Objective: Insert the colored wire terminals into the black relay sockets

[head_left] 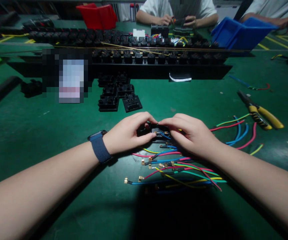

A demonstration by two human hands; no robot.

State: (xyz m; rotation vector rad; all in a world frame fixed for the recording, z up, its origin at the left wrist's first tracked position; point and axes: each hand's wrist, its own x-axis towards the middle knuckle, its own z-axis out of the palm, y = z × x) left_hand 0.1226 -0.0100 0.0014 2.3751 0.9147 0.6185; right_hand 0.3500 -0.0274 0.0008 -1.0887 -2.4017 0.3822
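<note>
Between my two hands is a small black plastic socket [155, 139] with brass terminals in its face. My left hand [132, 130] grips its left side, thumb in front and fingers behind. My right hand [191, 131] is closed at its right side, index fingertip on the far edge; its thumb is hidden. A short blue wire [164, 135] runs across the socket toward my right fingers. Under and in front of my hands lie several loose wires in red, blue, green and yellow, many tipped with brass terminals [143, 162].
Beyond my hands lie several black sockets [108, 102]. Yellow-handled cutters [260, 115] rest at right. A long black rail [144, 69] full of modules crosses the table, with a red bin [97, 16] and a blue bin [241, 35] behind. Two people work opposite.
</note>
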